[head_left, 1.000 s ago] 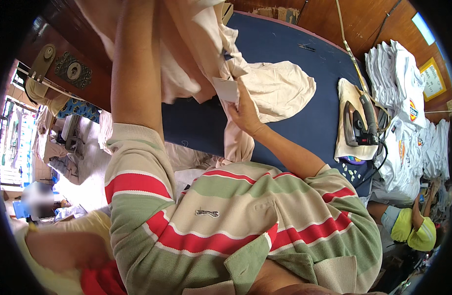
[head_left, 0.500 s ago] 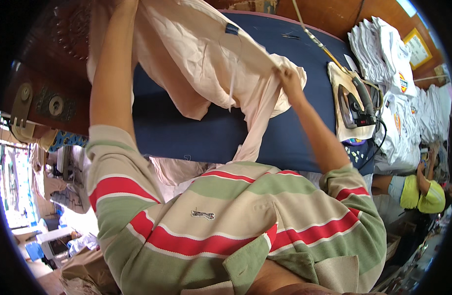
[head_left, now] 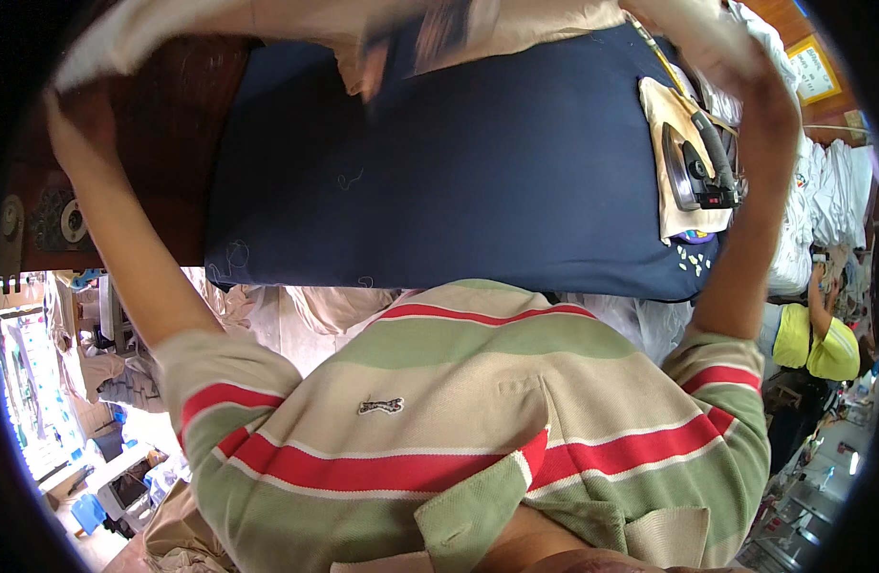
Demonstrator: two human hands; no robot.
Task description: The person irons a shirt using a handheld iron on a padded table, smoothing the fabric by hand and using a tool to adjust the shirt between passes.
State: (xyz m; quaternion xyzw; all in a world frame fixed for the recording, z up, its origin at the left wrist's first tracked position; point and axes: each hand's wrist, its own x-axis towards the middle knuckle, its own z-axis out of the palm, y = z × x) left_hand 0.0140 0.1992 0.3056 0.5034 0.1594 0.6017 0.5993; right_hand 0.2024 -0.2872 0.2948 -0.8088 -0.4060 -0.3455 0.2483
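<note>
A cream garment (head_left: 296, 17) is stretched wide between my two raised hands, over the far side of the navy-covered ironing table (head_left: 439, 181). My left hand (head_left: 84, 113) is closed on one end at the far left. At the far right, my right hand (head_left: 760, 88) grips the other end; motion smears its fingers. The garment's middle sags toward the table, where a dark patch shows, blurred. Much of the cloth lies beyond the upper edge of the view, so its kind is unclear.
A steam iron (head_left: 696, 172) rests on a cream cloth pad (head_left: 664, 105) at the table's right end, near my right forearm. White folded clothes (head_left: 793, 248) are stacked beyond. Loose threads (head_left: 237, 256) lie on the cover. Someone in a yellow top (head_left: 822, 344) is at the far right.
Both hands have spread apart, left hand leftward and right hand up and rightward. The garment has lifted off the table's middle and been pulled out wide, uncovering the navy cover.
</note>
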